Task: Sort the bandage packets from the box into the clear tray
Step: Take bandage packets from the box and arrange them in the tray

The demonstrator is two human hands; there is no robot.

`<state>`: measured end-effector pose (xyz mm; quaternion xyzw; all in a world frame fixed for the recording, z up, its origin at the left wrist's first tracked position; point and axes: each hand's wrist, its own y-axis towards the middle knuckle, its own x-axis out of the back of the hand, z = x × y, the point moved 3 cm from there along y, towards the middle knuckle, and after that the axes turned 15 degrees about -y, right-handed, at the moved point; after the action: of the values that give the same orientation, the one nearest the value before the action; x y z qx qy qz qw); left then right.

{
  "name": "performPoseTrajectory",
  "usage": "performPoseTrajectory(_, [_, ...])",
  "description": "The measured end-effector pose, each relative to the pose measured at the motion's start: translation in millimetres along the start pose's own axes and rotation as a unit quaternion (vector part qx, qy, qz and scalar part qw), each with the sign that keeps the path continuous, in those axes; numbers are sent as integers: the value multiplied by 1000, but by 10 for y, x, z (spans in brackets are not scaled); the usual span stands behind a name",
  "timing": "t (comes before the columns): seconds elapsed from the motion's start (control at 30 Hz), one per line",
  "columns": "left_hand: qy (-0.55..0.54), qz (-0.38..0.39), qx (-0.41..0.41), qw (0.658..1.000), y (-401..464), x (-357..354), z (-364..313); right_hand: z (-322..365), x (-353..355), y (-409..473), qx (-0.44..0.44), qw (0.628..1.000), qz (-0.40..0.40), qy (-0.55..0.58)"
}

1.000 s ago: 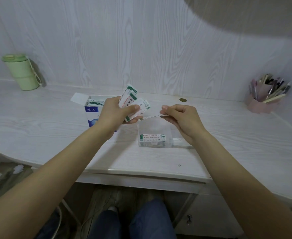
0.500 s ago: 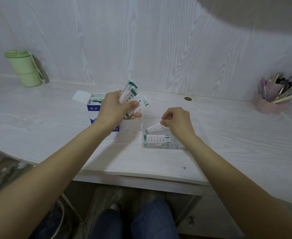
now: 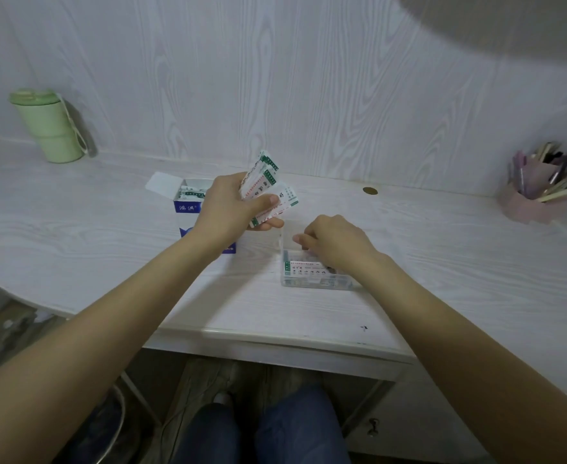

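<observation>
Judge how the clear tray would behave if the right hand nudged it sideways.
The clear tray looks thin-walled and holds only packets, so it is probably light and would slide on the smooth desk. Low and flat-bottomed, it seems unlikely to tip.

A home study corner, it seems. A pale wood-grain bench meets matching wall panelling. A pen holder and green lidded cup stand on it.
</observation>
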<state>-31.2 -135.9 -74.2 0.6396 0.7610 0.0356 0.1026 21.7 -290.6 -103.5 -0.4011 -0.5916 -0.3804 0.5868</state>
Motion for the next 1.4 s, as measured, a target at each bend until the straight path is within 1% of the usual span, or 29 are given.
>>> performPoseTrajectory(0.13, [-9, 5, 0, 1000, -7, 5, 6, 26, -39, -21, 31, 998, 51, 32])
performPoseTrajectory(0.2, [-12, 6, 0, 1000, -11, 0, 6, 24, -40, -42, 39, 996, 61, 50])
performPoseTrajectory(0.47, [5, 9, 9, 1000, -38, 2, 13, 25, -21, -61, 40, 994, 73, 67])
performPoseTrajectory(0.53, [2, 11, 17, 1000, -44, 0, 14, -13, -11, -28, 40, 993, 68, 92])
performPoseTrajectory(0.57, [-4, 12, 22, 1000, -49, -2, 13, -34, 14, -27, 36, 990, 51, 128])
performPoseTrajectory(0.6, [-14, 14, 29, 999, -56, -7, 10, -57, 53, -32, 29, 981, 22, 190])
performPoseTrajectory(0.63, [-24, 17, 35, 999, -60, -13, 10, -83, 108, -42, 18, 961, -10, 277])
performPoseTrajectory(0.67, [-27, 22, 40, 999, -69, -22, 7, -104, 167, -59, 7, 924, -31, 382])
performPoseTrajectory(0.7, [-24, 29, 42, 998, -78, -33, 3, -117, 217, -80, 1, 875, -30, 483])
performPoseTrajectory(0.73, [-20, 37, 42, 998, -86, -50, 0, -119, 264, -101, 8, 834, -25, 552])
performPoseTrajectory(0.77, [-21, 45, 41, 998, -95, -71, -3, -116, 301, -114, 22, 821, -23, 570])
performPoseTrajectory(0.83, [-36, 58, 35, 997, -109, -108, -15, -112, 325, -125, 35, 837, -25, 546])
performPoseTrajectory(0.9, [-51, 54, 30, 997, -113, -126, -28, -122, 318, -119, 21, 848, -36, 529])
performPoseTrajectory(1.07, [-61, -1, 19, 998, -80, -19, -3, -231, 269, -107, -24, 865, -110, 488])
performPoseTrajectory(1.17, [-68, -22, 1, 997, -55, 73, -3, -343, 152, -71, -58, 881, -134, 451])
performPoseTrajectory(1.3, [-72, -36, -11, 997, -39, 119, -19, -391, 23, -48, -81, 926, -112, 351])
performPoseTrajectory(1.4, [-75, -31, -11, 997, -36, 119, 16, -302, -26, 13, -51, 974, -95, 199])
